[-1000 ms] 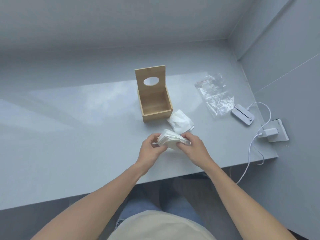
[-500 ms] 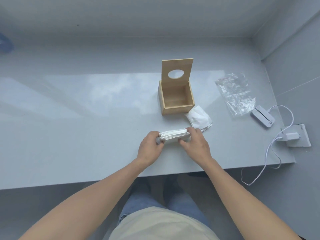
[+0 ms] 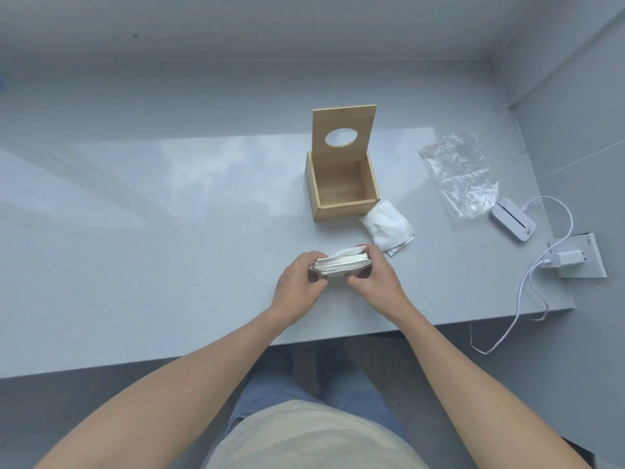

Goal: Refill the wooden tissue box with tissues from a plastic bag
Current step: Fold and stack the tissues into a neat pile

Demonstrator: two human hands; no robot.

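Note:
A stack of white tissues [image 3: 341,264] lies on the grey table between my two hands. My left hand [image 3: 297,286] grips its left end and my right hand [image 3: 375,282] grips its right end. Behind them stands the wooden tissue box [image 3: 341,187], empty, its lid with an oval hole tipped upright at the back. A smaller loose pile of tissues [image 3: 387,226] rests just right of the box's front corner. The clear plastic bag [image 3: 458,174] lies flat and crumpled to the right of the box.
A white charger unit [image 3: 513,223] with a cable lies right of the bag. A plug adapter [image 3: 568,258] sits on a white card near the table's right edge. The table's front edge [image 3: 236,353] runs just below my wrists. Walls close the back and right.
The view has shifted, so the box sits further right in frame. My hands have squared the tissue stack flat on the table, pressing it from both ends.

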